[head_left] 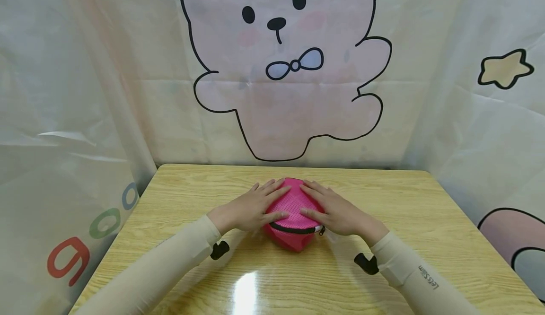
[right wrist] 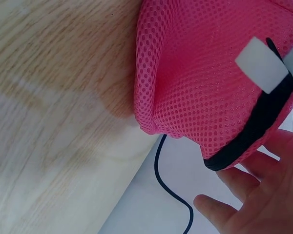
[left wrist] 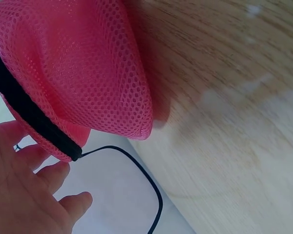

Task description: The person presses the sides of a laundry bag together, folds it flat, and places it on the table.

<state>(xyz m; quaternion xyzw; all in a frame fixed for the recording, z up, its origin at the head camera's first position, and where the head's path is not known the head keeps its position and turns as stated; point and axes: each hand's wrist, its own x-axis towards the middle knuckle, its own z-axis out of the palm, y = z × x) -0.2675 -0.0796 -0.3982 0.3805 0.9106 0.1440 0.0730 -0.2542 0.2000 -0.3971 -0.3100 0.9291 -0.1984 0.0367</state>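
A pink mesh zip bag (head_left: 294,206) stands on the wooden table, with a black zipper band across its near side and a zip pull by its right end. My left hand (head_left: 252,207) rests on the bag's left side with fingers spread and fairly straight. On the opposite side lies my right hand (head_left: 338,210), its fingers likewise extended over the mesh. In the left wrist view the bag (left wrist: 83,68) rises above the left palm (left wrist: 24,190). The right wrist view shows a white tab on the zipper band (right wrist: 256,126), beside the right fingers (right wrist: 244,183).
The wooden table (head_left: 191,187) reaches back to a curtain (head_left: 276,116) printed with a cartoon bear. Further curtain panels hang at the left and right. Light glares off the table's near part.
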